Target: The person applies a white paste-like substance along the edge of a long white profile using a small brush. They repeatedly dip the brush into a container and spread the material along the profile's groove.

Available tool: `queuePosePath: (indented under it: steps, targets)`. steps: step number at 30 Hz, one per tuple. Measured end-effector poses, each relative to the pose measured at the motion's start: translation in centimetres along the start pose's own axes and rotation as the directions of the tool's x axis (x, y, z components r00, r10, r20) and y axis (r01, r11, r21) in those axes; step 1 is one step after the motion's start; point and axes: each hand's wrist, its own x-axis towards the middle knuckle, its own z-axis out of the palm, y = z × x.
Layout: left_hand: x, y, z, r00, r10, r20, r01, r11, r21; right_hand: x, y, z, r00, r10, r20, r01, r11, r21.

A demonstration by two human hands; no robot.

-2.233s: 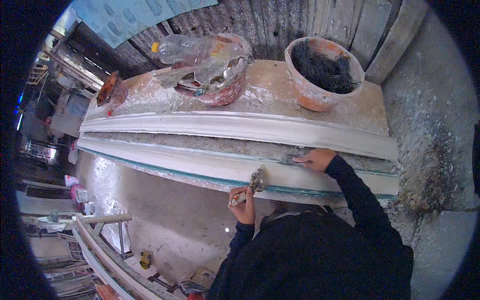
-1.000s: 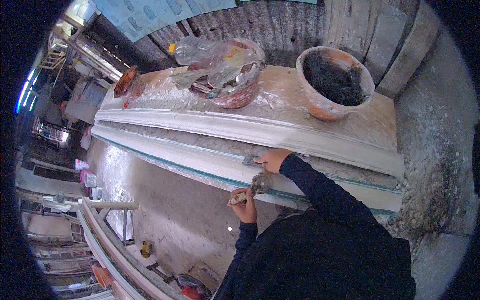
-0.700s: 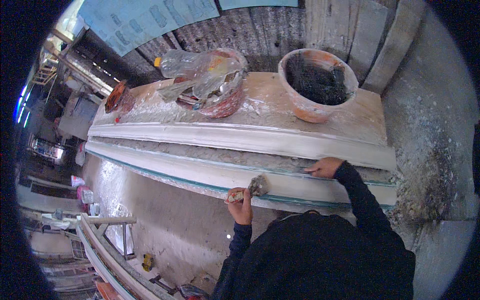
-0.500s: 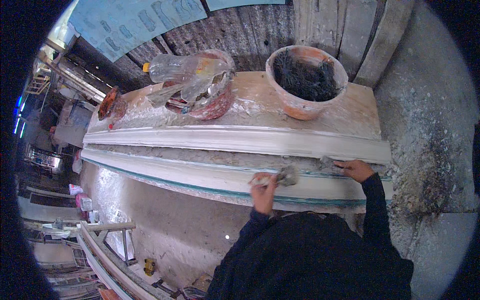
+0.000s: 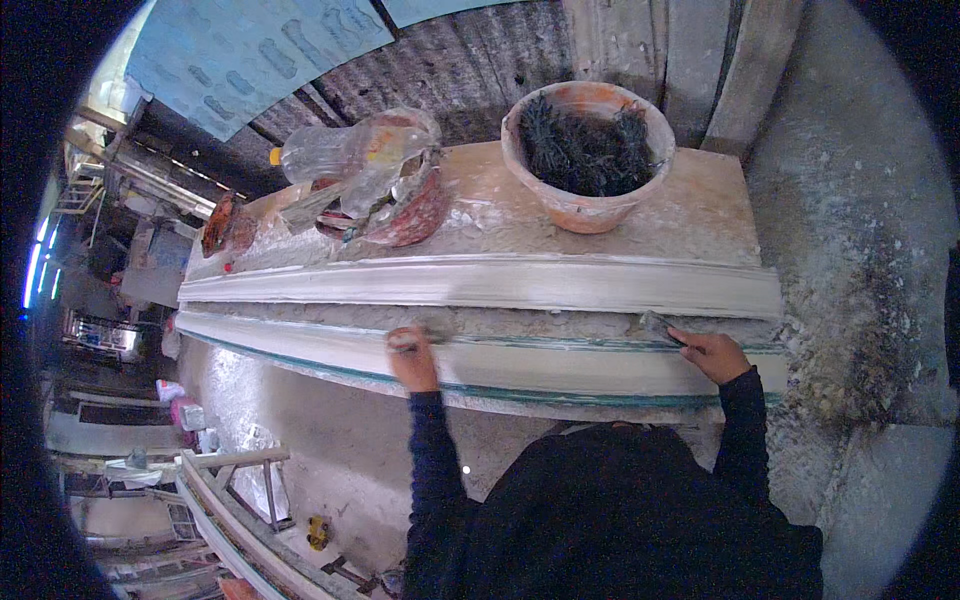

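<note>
Two long white mouldings run across the bench: a far moulding [image 5: 420,284] and a near moulding [image 5: 560,368] with green-blue edges. A strip of rough grey material lies in the gap between them. My left hand [image 5: 412,362] is closed around a brush [image 5: 430,336] over the near moulding's far edge, left of the middle; the brush head is blurred. At the right end, my right hand [image 5: 716,357] grips the handle of a small putty knife [image 5: 657,323]. Its flat blade points left, at the gap between the mouldings.
At the back of the bench [image 5: 705,215] stand an orange-white bucket [image 5: 590,210] of dark fibrous stuff and a reddish bucket [image 5: 415,215] under a clear plastic bottle [image 5: 325,152]. A small rusty container [image 5: 228,228] sits at the far left. A wooden frame [image 5: 225,510] stands lower left.
My left hand has swept left along the near moulding with the brush. My right hand stays near the right end with the putty knife. The view has shifted slightly.
</note>
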Motion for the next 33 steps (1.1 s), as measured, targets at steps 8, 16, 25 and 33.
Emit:
queuePosePath:
  steps: [8, 16, 25, 33]
  targets:
    - [0.6, -0.5, -9.4, 0.918, -0.029, -0.395, -0.123, 0.927, -0.353, 3.9, -0.3, 1.7, 0.953, -0.205, 0.223, 0.239, 0.961, -0.137]
    - [-6.2, 1.8, -6.3, 0.888, -0.297, -0.350, 0.069, 0.840, -0.538, 7.1, -3.9, 1.9, 0.890, -0.208, 0.407, 0.344, 0.890, -0.298]
    - [-3.3, -4.2, -9.3, 0.900, -0.332, -0.282, 0.113, 0.803, -0.585, 9.9, -10.3, 4.2, 0.861, -0.209, 0.463, 0.395, 0.849, -0.352]
    - [-0.3, -7.6, -10.8, 0.931, -0.321, -0.173, 0.158, 0.782, -0.603, 15.0, -18.1, 9.3, 0.838, -0.281, 0.468, 0.458, 0.829, -0.322]
